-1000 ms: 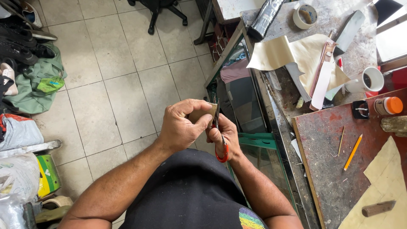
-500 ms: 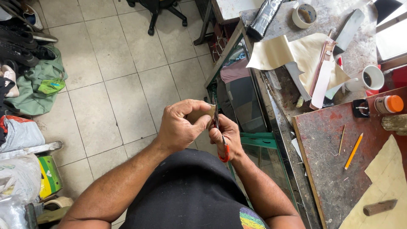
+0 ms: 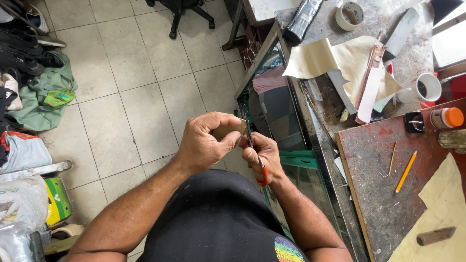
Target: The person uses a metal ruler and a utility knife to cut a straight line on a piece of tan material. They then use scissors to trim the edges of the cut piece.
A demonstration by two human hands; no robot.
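**Tan scrap pinched at mid-frame, blades set against it**

Tan and stiff-looking, the small piece of material sits clamped between the thumb and curled fingers of my left hand, just left of the frame's centre. I hold it up close to my body, away from the bench, so its free edge sticks out toward my other hand. My right hand is closed around the scissors; the orange handle loops show below my knuckles and the dark blades point up, meeting the scrap's edge. How wide the blades stand I cannot tell. My two hands are touching, which steadies the work.

Outward, to the right of the frame, the workbench holds a yellow pencil, a white cup and beige sheets, all well apart from my hands. The tiled floor fills the left.
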